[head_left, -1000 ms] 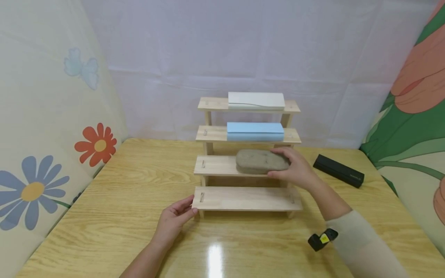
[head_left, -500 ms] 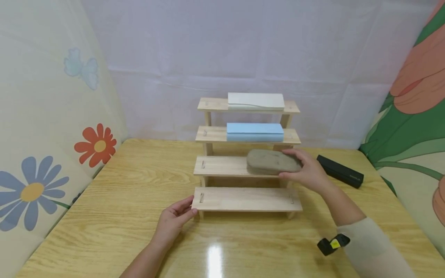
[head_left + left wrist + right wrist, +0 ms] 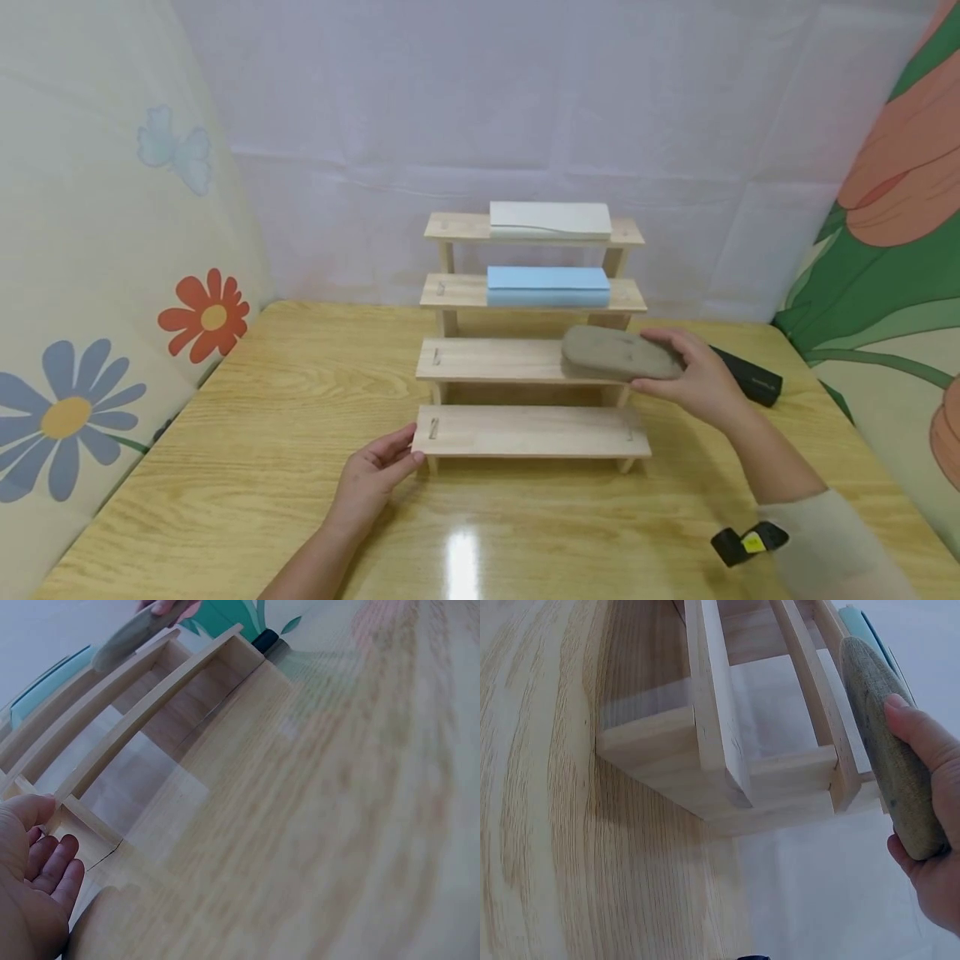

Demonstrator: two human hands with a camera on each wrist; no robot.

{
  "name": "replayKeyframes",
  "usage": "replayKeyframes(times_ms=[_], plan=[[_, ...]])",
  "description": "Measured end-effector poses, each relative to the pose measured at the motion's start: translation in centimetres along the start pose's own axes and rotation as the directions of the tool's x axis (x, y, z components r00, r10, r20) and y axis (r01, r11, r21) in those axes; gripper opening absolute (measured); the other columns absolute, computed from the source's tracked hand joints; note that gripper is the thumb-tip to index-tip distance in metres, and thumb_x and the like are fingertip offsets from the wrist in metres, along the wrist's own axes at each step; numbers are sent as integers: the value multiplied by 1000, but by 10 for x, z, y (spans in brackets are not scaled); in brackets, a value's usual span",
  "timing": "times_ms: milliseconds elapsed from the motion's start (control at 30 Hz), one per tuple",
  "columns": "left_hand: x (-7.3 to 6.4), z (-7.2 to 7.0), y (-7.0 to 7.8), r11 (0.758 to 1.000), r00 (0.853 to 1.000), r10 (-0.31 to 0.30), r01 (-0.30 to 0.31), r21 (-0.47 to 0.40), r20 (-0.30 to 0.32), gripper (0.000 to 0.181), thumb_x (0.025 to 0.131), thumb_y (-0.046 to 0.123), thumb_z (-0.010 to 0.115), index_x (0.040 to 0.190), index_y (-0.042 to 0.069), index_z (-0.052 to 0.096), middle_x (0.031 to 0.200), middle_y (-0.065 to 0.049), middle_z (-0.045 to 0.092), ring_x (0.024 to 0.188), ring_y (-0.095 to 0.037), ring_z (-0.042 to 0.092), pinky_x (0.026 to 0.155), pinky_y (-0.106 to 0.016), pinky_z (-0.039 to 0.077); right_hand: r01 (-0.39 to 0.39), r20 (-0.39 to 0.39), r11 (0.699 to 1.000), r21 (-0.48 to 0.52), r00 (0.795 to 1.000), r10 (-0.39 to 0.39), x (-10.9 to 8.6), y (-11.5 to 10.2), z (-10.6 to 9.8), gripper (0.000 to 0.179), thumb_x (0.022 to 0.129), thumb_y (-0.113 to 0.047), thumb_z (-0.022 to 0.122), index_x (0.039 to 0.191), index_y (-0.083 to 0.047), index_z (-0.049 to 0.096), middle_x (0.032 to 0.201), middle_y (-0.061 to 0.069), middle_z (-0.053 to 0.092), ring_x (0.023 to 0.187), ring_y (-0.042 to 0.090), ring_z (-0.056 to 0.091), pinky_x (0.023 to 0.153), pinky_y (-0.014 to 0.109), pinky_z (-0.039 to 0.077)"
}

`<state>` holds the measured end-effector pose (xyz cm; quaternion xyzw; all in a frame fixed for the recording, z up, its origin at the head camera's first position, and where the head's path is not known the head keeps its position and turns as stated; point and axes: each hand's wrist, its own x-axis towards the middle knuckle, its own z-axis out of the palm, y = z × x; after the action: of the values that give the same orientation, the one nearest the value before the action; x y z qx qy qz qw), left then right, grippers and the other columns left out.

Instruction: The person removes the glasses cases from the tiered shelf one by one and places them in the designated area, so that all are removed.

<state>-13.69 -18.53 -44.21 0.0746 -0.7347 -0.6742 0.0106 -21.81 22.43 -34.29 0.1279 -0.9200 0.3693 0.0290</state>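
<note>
My right hand (image 3: pixel 701 379) grips the right end of a grey-brown glasses case (image 3: pixel 615 352), thumb on the front side and fingers over the back. The case overhangs the right end of the third tier of a wooden step shelf (image 3: pixel 487 358); in the right wrist view the glasses case (image 3: pixel 889 750) looks lifted off the boards. At the lowest tier's left end, my left hand (image 3: pixel 371 479) pinches the board's corner, thumb in front. In the left wrist view the left hand (image 3: pixel 37 877) has its thumb against that edge, other fingers curled below.
On the top tier lies a white glasses case (image 3: pixel 551 220), with a light blue case (image 3: pixel 548 286) one tier below. A long black case (image 3: pixel 753 379) lies on the wooden table (image 3: pixel 247 433) at right, partly hidden by the right hand. A white cloth backdrop (image 3: pixel 360 125) hangs behind.
The right hand has carried the grey-brown glasses case to the right along the third tier, past its right end. My left hand keeps its hold on the shelf corner.
</note>
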Motion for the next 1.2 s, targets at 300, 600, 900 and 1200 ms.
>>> replayKeyframes(times_ms=[300, 600, 900, 1200], plan=[[0, 1, 0, 1000, 1000, -15, 15, 9, -1, 46, 87, 3, 71, 131, -3, 58, 135, -20, 59, 94, -2, 64, 82, -15, 54, -39, -27, 999, -6, 999, 39, -11, 11, -13, 81, 81, -43, 79, 145, -9, 44, 147, 20, 43, 128, 40, 44, 98, 55, 41], [-1, 1, 0, 1000, 1000, -15, 15, 3, -1, 46, 87, 1, 70, 131, -4, 58, 135, -21, 59, 93, -2, 64, 82, -15, 54, -38, -86, 999, -15, 996, 37, -21, 22, -22, 77, 82, -39, 79, 144, -8, 45, 144, 24, 44, 123, 42, 46, 92, 52, 42], [-1, 2, 0, 1000, 1000, -4, 4, 10, 0, 45, 87, 2, 70, 130, -4, 58, 134, -21, 60, 93, -2, 64, 81, -15, 54, -61, -119, 998, 1, 991, 60, -28, 36, -29, 77, 84, -33, 78, 146, -6, 42, 146, 27, 40, 125, 44, 43, 90, 52, 41], [0, 1, 1, 1000, 1000, -7, 7, 16, 0, 45, 88, 3, 70, 131, -4, 58, 135, -21, 59, 94, -2, 63, 82, -14, 54, -90, -148, 996, -17, 985, 87, -37, 49, -37, 80, 85, -34, 77, 148, -4, 38, 147, 30, 39, 124, 46, 42, 89, 53, 41]])
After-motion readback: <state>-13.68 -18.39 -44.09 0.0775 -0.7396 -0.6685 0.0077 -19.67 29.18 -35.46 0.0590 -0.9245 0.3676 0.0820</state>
